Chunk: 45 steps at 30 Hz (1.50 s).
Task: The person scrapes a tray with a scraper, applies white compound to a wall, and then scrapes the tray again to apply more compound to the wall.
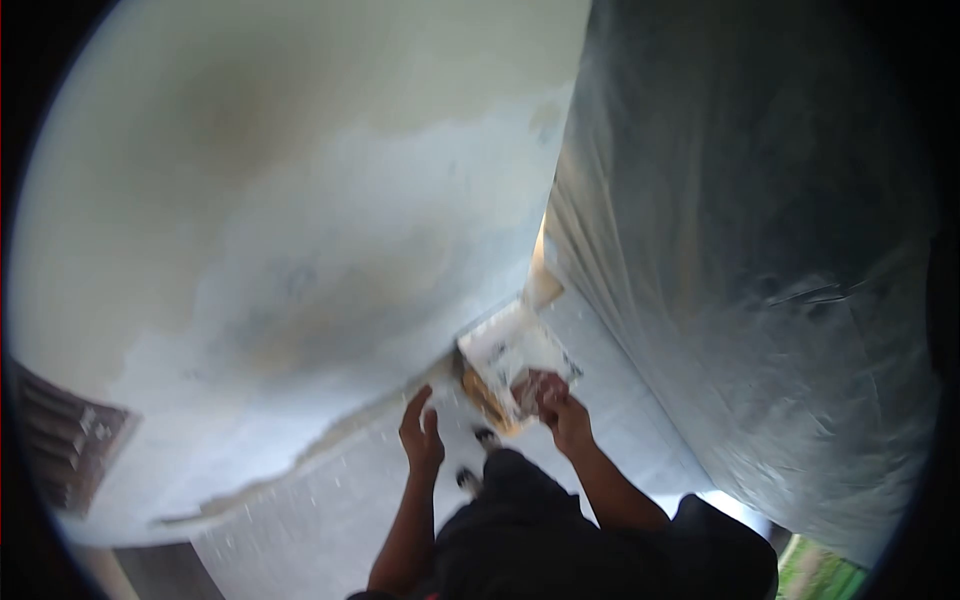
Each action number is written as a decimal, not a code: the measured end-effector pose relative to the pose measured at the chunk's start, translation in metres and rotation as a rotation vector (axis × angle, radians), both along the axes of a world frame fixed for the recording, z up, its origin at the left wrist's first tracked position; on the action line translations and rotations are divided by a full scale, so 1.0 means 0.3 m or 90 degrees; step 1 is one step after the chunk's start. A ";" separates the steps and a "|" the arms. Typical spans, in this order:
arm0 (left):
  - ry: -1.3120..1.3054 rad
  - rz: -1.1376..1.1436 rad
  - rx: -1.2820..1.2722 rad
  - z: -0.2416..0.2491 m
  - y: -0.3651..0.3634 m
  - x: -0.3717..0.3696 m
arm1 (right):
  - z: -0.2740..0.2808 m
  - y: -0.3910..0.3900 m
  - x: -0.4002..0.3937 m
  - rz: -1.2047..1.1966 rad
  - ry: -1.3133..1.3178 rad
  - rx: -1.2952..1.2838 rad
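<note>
My left hand (422, 430) hangs in the air near the wall's foot, thumb and fingers apart, with nothing in it. My right hand (570, 422) is closed on a crumpled reddish-brown piece (538, 388), blurred, like a rag or a sheet of sandpaper; I cannot tell which. Below that piece, a low box-like stand (505, 338) with a white-smeared top stands on the floor in the corner. Its side shows yellowish-brown.
A patchy white and cream wall (300, 250) fills the left. Grey plastic sheeting (740, 250) hangs along the right. Between them lies a grey floor (330, 510), with my shoes (468, 480) close to the stand. A dark slatted vent (70, 435) is at far left.
</note>
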<state>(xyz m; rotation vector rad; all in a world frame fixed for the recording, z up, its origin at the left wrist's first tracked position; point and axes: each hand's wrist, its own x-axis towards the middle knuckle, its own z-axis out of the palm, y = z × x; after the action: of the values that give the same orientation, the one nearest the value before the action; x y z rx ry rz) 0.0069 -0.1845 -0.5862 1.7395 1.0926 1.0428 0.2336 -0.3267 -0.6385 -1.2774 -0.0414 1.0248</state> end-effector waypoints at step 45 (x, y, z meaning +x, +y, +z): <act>-0.384 0.145 -0.750 -1.152 -0.140 0.443 | -1.024 0.294 0.323 0.464 -0.135 -0.237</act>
<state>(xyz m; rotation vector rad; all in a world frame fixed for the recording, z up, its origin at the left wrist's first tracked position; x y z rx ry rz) 0.1398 -0.2264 -0.9320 0.3390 1.1348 0.6996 0.3304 -0.2386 -0.9457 -1.7651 -0.5320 1.5571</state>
